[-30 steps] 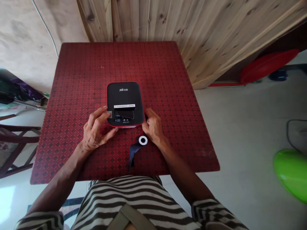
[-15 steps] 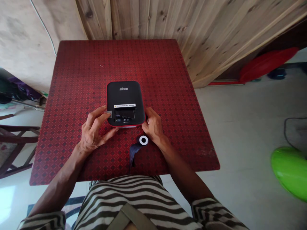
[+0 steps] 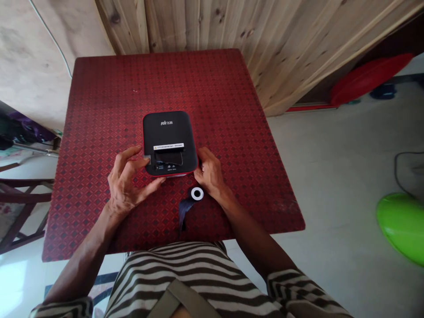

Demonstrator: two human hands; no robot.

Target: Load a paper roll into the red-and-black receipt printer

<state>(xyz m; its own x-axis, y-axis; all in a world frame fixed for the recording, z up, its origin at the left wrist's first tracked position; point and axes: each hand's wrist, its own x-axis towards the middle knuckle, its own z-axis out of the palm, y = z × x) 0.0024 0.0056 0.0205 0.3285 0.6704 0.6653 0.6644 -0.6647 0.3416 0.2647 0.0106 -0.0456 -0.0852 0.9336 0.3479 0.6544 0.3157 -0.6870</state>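
Observation:
A black receipt printer (image 3: pixel 170 130) with a red rim lies on the table, its white warning label and dark paper slot facing up. My left hand (image 3: pixel 127 183) is at its near left corner, one fingertip pressing the grey latch (image 3: pixel 148 160) and the thumb against the front edge. Its other fingers reach along the left side. Curled round the near right corner is my right hand (image 3: pixel 208 172); some of its fingertips are hidden by the printer. Just in front stands a small paper roll (image 3: pixel 197 194) with a white end face and a dark strip trailing toward me.
A red patterned cloth covers the table (image 3: pixel 228 92), whose far edge meets a wooden plank wall (image 3: pixel 185 26). To the left is a dark wooden chair (image 3: pixel 23 198). A green plastic object (image 3: pixel 400 225) stands on the floor at right.
The view has shifted slightly, so the printer appears a little further left. Both hands keep much the same places on it, and the latch fingertip still presses.

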